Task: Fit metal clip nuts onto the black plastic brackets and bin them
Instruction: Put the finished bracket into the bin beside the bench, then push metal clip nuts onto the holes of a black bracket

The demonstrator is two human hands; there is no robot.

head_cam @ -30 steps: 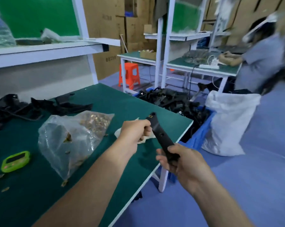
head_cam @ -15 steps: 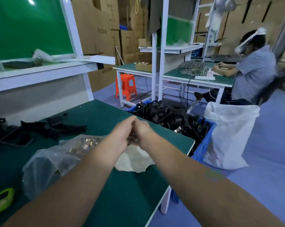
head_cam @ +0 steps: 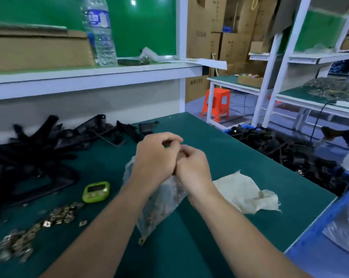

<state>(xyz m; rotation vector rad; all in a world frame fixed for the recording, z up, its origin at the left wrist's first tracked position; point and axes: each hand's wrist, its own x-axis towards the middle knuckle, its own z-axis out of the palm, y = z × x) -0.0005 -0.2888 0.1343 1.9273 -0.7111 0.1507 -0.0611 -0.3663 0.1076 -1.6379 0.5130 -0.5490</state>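
Left grip and right grip curled, touching, atop clip-nut bag; hold unclear; bottle label blurred.

Matt black plastic brackets, shiny metal clip nuts, crinkled clear plastic bag

Whatever the curled fingers pinch is hidden; the loose clip nuts blur.

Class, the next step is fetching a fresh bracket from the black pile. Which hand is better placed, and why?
Probably the left. The left hand is nearer the pile, which lies off to its left; the right hand would have to cross over it and the bag.
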